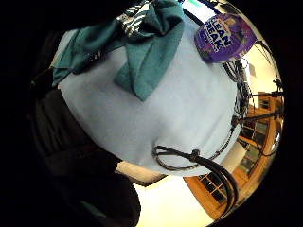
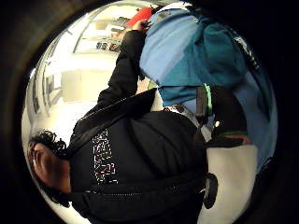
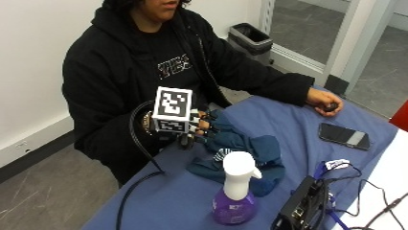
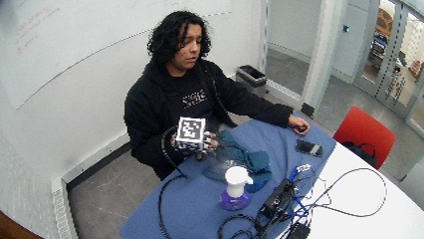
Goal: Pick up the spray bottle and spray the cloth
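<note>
A purple spray bottle [image 3: 234, 192] with a white head stands upright on the blue-covered table [image 3: 172, 201], near its front edge. It also shows in the wide outside view [image 4: 234, 190] and the little finger side palm view [image 1: 224, 37]. A crumpled teal cloth [image 3: 250, 149] lies just behind the bottle. My gloved right hand [image 3: 196, 127] is at the cloth's left end, about a hand's width from the bottle. Its curled fingers pinch the cloth's edge and hold it raised a little. The cloth [image 1: 147, 56] is close to my palm, and the thumb side palm view also shows it [image 2: 211, 57].
A black phone [image 3: 344, 135] lies on the table to the right. The bare left hand [image 3: 323, 101] rests at the far edge on a small dark object. A black box [image 3: 302, 207] with cables sits right of the bottle. A bin [image 3: 251, 38] stands behind.
</note>
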Motion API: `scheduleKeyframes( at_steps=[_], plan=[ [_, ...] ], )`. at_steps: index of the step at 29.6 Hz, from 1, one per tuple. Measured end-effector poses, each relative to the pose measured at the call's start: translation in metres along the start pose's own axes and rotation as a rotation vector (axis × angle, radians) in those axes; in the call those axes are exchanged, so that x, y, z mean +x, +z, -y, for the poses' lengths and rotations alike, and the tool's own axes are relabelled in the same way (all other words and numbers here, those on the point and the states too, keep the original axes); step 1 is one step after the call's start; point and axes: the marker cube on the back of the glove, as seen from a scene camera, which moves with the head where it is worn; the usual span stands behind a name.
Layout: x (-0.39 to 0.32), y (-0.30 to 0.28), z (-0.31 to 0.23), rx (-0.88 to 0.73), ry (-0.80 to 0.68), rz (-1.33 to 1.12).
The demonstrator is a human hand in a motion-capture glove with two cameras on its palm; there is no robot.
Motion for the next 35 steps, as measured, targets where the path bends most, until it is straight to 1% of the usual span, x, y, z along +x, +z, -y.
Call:
scheduleKeyframes(
  at_steps=[5,10,18,22,35],
  plan=[
    [-0.001,-0.006,0.031,0.043,0.029,0.007],
    [0.004,-0.007,-0.003,-0.024,0.008,-0.003],
    [0.005,-0.007,-0.004,-0.031,0.004,-0.004],
    [0.010,-0.015,-0.003,-0.020,0.008,-0.004],
    [0.026,-0.010,-0.009,0.037,0.058,0.027]
  ],
)
